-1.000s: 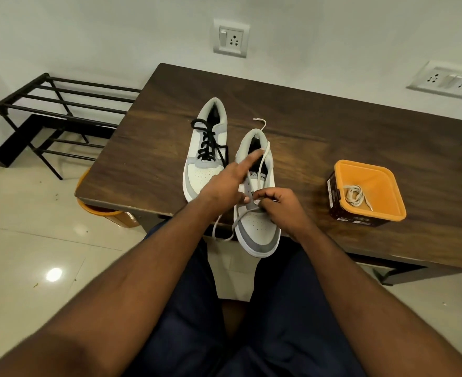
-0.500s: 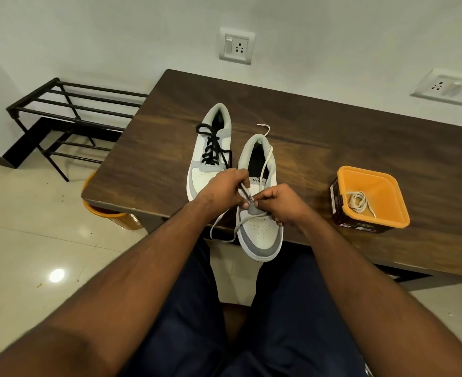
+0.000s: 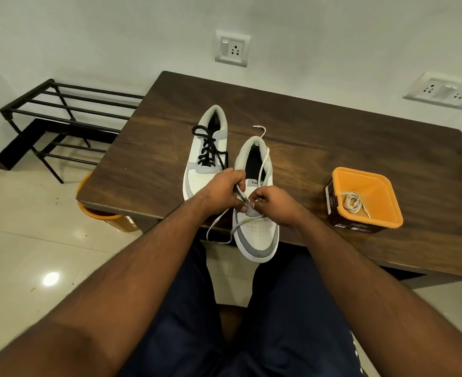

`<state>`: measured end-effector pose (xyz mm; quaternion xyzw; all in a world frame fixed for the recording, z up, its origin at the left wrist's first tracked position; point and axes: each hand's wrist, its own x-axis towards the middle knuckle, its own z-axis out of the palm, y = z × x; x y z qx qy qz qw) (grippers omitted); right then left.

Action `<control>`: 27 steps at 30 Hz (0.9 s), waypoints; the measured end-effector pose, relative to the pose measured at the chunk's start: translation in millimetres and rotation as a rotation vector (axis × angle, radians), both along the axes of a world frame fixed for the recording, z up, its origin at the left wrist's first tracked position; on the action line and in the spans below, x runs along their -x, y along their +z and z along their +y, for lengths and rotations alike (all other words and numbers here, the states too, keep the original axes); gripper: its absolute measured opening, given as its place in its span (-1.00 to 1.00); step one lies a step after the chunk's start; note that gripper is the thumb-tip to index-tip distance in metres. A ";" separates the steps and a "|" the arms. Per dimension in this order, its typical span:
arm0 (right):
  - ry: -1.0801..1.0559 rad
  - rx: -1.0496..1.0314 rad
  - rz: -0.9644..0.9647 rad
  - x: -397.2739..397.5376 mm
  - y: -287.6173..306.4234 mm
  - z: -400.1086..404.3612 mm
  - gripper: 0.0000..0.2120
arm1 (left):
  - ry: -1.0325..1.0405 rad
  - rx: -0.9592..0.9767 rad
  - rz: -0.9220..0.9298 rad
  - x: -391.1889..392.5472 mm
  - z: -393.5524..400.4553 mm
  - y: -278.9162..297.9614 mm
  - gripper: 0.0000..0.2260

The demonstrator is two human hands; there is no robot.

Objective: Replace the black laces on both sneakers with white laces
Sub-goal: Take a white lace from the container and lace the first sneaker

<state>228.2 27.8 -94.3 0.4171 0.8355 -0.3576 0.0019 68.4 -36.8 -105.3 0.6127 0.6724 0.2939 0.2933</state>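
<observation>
Two white and grey sneakers stand on the dark wooden table. The left sneaker still carries black laces. The right sneaker sits at the table's front edge, its toe over the edge, with a white lace partly threaded through it. My left hand pinches one strand of that lace above the lower eyelets. My right hand pinches the lace at the same spot, fingertips nearly touching the left. A loop of the lace hangs off the front edge.
An orange tub on the table's right holds another coiled white lace. A black metal rack stands on the floor to the left. An orange bucket sits under the table's left corner. My legs in dark trousers are below.
My left hand's pointing finger has curled in and now pinches the lace beside the right hand. Both hands have closed together over the right sneaker's lower eyelets.
</observation>
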 end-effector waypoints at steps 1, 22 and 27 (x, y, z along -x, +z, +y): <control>-0.006 0.031 0.021 0.8 1.1 -0.5 -0.88 | 0.010 -0.004 -0.007 0.0 0.2 -0.9 -0.60; -0.476 -0.572 0.127 12.0 91.2 93.1 -0.85 | -0.054 0.054 -0.030 6.7 0.9 -1.7 -0.57; -0.193 -0.408 0.166 10.3 54.5 51.8 -0.64 | -0.043 0.036 -0.028 6.9 3.4 -6.4 -0.58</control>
